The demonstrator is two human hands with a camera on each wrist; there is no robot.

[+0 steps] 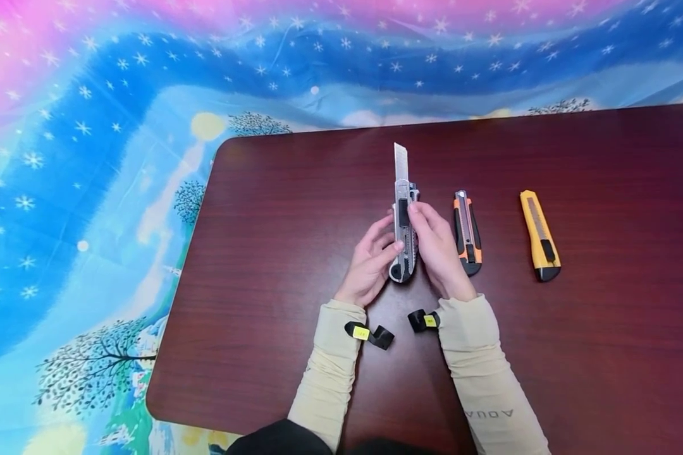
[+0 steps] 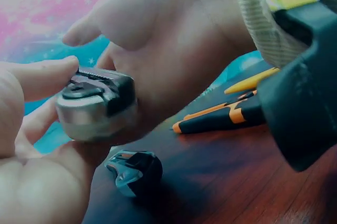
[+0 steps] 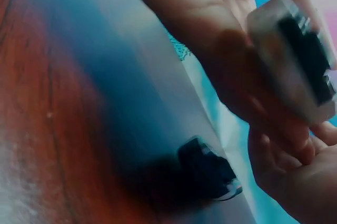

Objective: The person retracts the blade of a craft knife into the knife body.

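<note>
Between both hands stands a silver snap-off utility knife (image 1: 400, 237), its long blade (image 1: 401, 163) out and pointing away from the person. The left hand (image 1: 369, 265) grips the lower body, thumb on its front. Higher up, the right hand (image 1: 439, 253) holds the body from the other side, with its thumb beside the black slider (image 1: 403, 213). In the left wrist view the held knife's rounded end (image 2: 97, 105) faces the camera. Below it a second silver-and-black knife (image 2: 136, 174) lies on the table, mostly hidden behind the held one in the head view.
To the right on the dark red table (image 1: 279, 253) lie an orange-and-black utility knife (image 1: 467, 230) and, farther right, a yellow one (image 1: 539, 234) with a black end. A patterned blue and pink cloth (image 1: 119, 164) surrounds the table's far and left edges.
</note>
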